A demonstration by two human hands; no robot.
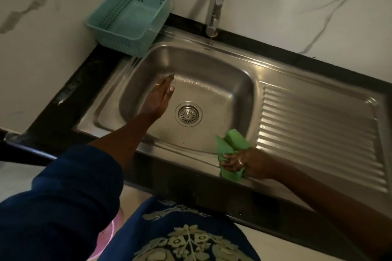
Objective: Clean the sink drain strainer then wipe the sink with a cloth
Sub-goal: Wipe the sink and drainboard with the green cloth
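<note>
- Right hand (241, 162) is closing its fingers around a bunched green cloth (230, 150), pressing it onto the sink's (212, 65) front rim at the basin's near right corner.
- Left hand (159, 95) is reaching flat and open into the basin with fingers together, gripping nothing; whether the palm is touching the steel is unclear.
- Between the two hands the drain strainer (188, 114) is sitting seated in its hole at the basin floor, just right of the left hand and up-left of the cloth.
- Judging from this, the wiping step is starting: the cloth hand is nearer the uncleaned basin floor, which is lying ahead and to its left.
- Only the left forearm is crossing the basin, possibly getting in the way.
- Beyond, the faucet (215, 12) is standing at the back rim, a teal basket (129, 17) is resting at the desk's far left corner, and the ribbed drainboard (318, 133) is stretching right.
</note>
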